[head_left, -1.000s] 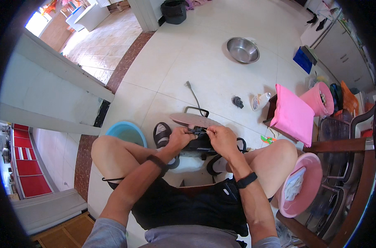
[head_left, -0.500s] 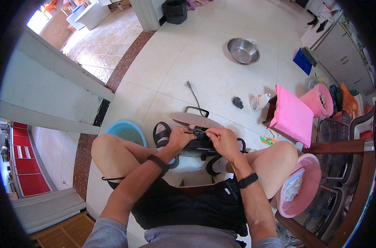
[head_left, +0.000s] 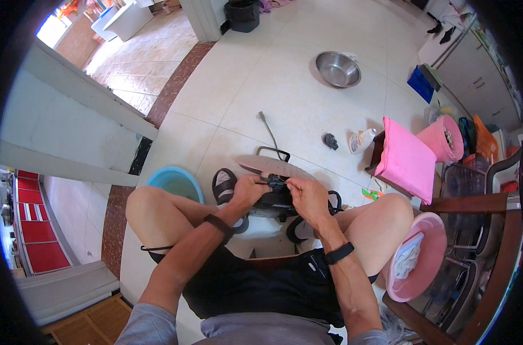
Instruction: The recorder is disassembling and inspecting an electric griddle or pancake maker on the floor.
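Between my feet stands a round, flat electric appliance (head_left: 276, 165) like a griddle, tilted up, with a pale speckled disc, a black handle and a dark body below. My left hand (head_left: 250, 191) is closed, its fingertips pinching a small black part at the disc's near edge. Right beside it my right hand (head_left: 311, 199) is also closed, thumb and forefinger pinched on something thin at the same spot. That thin thing is too small to name. A grey power cord (head_left: 267, 127) with a plug runs from the far side of the appliance across the floor.
A blue basin (head_left: 175, 177) with water stands by my left knee. At the right are a pink basin (head_left: 438, 270) with white cloth, a pink-cushioned stool (head_left: 408, 158), a white bottle (head_left: 362, 141) and a dark scouring pad (head_left: 330, 141). Farther off lies a steel bowl (head_left: 338, 70).
My right hand has shifted slightly left and its fingers are bent more tightly. My left fingers have moved a little at the black part. The appliance stays where it was.
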Available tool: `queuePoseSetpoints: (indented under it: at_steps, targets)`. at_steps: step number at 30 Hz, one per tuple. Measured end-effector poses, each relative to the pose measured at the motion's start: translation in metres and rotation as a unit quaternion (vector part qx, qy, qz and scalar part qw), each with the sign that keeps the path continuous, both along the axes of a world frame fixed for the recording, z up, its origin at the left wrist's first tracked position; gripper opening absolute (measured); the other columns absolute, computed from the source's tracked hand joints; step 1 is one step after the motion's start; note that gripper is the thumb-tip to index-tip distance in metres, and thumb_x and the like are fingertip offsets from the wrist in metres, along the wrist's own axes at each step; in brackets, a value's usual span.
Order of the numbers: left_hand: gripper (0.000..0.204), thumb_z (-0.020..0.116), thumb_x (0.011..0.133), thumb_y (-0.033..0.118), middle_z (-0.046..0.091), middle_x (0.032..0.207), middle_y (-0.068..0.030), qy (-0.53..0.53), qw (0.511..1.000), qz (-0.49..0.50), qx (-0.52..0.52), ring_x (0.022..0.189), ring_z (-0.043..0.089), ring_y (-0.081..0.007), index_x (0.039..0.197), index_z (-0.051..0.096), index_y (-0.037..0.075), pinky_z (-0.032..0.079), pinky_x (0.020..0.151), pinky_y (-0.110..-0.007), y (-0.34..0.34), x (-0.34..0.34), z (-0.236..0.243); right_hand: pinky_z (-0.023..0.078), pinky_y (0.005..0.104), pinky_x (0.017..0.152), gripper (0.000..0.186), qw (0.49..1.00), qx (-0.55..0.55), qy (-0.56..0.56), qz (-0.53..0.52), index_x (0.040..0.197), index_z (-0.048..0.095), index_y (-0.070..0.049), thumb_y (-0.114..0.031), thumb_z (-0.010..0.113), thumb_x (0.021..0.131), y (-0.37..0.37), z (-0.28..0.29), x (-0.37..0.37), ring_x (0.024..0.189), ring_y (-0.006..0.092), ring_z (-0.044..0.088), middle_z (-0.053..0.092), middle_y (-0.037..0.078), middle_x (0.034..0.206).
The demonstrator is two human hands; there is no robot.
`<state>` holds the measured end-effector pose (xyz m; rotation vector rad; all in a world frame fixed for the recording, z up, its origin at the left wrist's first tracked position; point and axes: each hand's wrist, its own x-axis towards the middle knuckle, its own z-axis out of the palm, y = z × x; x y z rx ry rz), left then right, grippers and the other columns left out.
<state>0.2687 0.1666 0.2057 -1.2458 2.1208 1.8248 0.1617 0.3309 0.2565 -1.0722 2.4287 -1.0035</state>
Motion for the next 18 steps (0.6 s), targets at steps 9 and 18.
queuePoseSetpoints:
  at_steps: [9,18]
  targets:
    - [0.024,0.076,0.072,0.013,0.073,0.079,-0.0110,0.001,1.000,-0.007,-0.013,0.068,0.067,-0.0162,0.091,0.074,-0.001,0.052,0.066,-0.030,-0.003,0.001,-0.015,0.050,0.0390,0.063,0.016,0.999,-0.010,-0.035,-0.016,0.098,0.073,-0.011,-0.020,0.063,0.090,0.001,0.003,-0.002,0.068,0.0323,0.065,0.067,0.014,0.076]
    - [0.024,0.076,0.071,0.013,0.073,0.076,-0.0112,-0.008,1.000,-0.009,-0.018,0.066,0.066,-0.0167,0.089,0.074,-0.002,0.051,0.065,-0.031,-0.002,0.000,-0.005,0.050,0.0405,0.065,0.016,1.000,0.017,-0.004,-0.025,0.098,0.073,-0.011,-0.019,0.062,0.090,0.005,0.006,-0.001,0.072,0.0335,0.066,0.068,0.016,0.078]
